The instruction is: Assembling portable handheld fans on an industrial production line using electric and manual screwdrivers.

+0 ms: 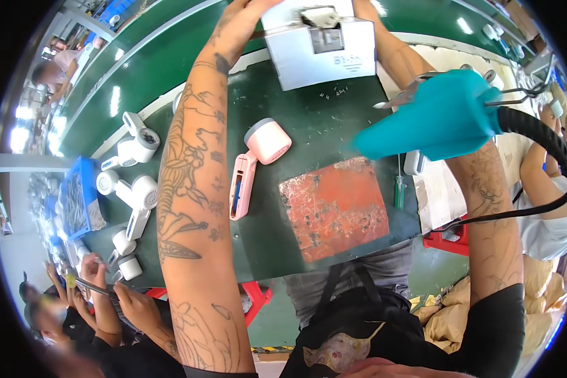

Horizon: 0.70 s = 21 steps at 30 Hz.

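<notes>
At the far edge of the bench, a white box-shaped machine (322, 60) with a metal slot in its front sits tilted between my hands. My left hand (251, 11) grips its left side, the fingers partly cut off by the upper edge of the view. On its other side my right hand (366, 11) holds on, mostly hidden behind the box. Nearer to me lies a pink hand-held fan or dryer (258, 160) with a grey rim and an open handle. A worn red mat (337, 208) lies beside it.
A teal power tool (431, 120) on a black cable hangs over my right forearm. A green-handled screwdriver (399, 189) lies beside the mat. White device bodies (135, 192) and a blue bin (82, 195) stand at left. Other people work nearby.
</notes>
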Each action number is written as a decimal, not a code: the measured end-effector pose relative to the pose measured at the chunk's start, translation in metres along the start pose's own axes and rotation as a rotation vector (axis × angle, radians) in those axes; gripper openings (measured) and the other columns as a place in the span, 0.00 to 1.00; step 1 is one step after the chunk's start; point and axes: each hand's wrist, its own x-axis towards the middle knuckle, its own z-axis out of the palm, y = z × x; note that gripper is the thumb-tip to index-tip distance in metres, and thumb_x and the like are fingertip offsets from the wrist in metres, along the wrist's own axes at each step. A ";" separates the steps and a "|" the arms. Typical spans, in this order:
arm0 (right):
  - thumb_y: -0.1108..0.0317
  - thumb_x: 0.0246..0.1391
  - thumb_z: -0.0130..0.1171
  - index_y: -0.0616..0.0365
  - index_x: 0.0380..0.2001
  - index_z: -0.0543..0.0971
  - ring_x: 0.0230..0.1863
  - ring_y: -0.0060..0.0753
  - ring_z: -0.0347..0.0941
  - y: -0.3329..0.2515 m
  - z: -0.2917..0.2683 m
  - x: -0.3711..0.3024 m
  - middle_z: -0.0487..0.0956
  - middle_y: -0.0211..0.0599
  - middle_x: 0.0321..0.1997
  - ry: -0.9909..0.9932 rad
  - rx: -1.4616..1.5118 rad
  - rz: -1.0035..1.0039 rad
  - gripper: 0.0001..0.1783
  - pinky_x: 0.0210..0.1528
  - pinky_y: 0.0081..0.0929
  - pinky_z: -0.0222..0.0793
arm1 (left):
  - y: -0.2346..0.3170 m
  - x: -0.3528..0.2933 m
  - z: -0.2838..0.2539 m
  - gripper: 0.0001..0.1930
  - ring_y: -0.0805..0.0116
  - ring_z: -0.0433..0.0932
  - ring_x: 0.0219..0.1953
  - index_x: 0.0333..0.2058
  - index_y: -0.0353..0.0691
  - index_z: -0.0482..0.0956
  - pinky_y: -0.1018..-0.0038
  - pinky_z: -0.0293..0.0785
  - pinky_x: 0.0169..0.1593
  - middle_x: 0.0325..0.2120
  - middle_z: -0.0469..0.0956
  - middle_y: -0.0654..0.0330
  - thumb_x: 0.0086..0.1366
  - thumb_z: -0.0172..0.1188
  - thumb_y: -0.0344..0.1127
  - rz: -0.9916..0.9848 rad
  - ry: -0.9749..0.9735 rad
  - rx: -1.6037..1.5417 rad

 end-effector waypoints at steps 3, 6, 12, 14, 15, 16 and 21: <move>0.38 0.73 0.34 0.74 0.58 0.73 0.64 0.66 0.70 -0.126 0.034 -0.089 0.73 0.72 0.62 -0.081 0.306 -0.094 0.42 0.66 0.50 0.65 | 0.015 -0.054 -0.067 0.26 0.72 0.80 0.44 0.57 0.37 0.77 0.74 0.77 0.47 0.45 0.82 0.60 0.69 0.65 0.49 -0.096 0.151 0.151; 0.39 0.73 0.36 0.71 0.55 0.76 0.56 0.56 0.79 -0.125 -0.033 -0.088 0.79 0.62 0.57 -0.268 0.999 0.152 0.40 0.59 0.50 0.73 | 0.027 -0.037 -0.046 0.27 0.72 0.80 0.45 0.57 0.35 0.78 0.73 0.76 0.47 0.46 0.82 0.60 0.69 0.64 0.51 -0.112 0.124 0.210; 0.43 0.70 0.46 0.68 0.54 0.78 0.60 0.63 0.75 -0.124 0.008 -0.082 0.80 0.65 0.55 0.033 0.319 0.148 0.34 0.64 0.46 0.67 | 0.030 -0.040 -0.044 0.28 0.69 0.82 0.46 0.58 0.37 0.77 0.72 0.80 0.49 0.49 0.82 0.58 0.69 0.63 0.52 -0.188 0.118 0.143; 0.47 0.72 0.43 0.71 0.51 0.78 0.50 0.53 0.79 -0.114 -0.014 -0.090 0.83 0.57 0.47 -0.203 0.497 0.221 0.32 0.54 0.43 0.71 | 0.020 -0.044 -0.048 0.28 0.69 0.82 0.46 0.58 0.37 0.77 0.72 0.80 0.48 0.48 0.82 0.58 0.69 0.63 0.53 -0.155 0.125 0.132; 0.48 0.73 0.43 0.68 0.49 0.79 0.43 0.43 0.77 -0.110 -0.001 -0.100 0.83 0.50 0.46 -0.198 0.530 0.095 0.30 0.49 0.37 0.71 | 0.021 -0.051 -0.056 0.29 0.68 0.82 0.47 0.59 0.37 0.77 0.72 0.80 0.48 0.48 0.82 0.58 0.69 0.63 0.53 -0.135 0.142 0.156; 0.47 0.73 0.43 0.66 0.50 0.79 0.44 0.40 0.76 -0.082 -0.014 -0.080 0.82 0.48 0.48 -0.128 0.599 0.109 0.30 0.49 0.36 0.71 | 0.023 -0.038 -0.046 0.30 0.68 0.82 0.47 0.59 0.37 0.76 0.71 0.79 0.48 0.49 0.82 0.57 0.69 0.63 0.54 -0.134 0.092 0.132; 0.46 0.75 0.38 0.76 0.62 0.70 0.67 0.52 0.71 -0.088 -0.048 -0.071 0.74 0.61 0.65 -0.354 1.007 0.202 0.37 0.69 0.38 0.66 | 0.027 -0.035 -0.043 0.30 0.68 0.82 0.47 0.60 0.36 0.76 0.71 0.79 0.49 0.49 0.82 0.57 0.70 0.61 0.55 -0.122 0.053 0.120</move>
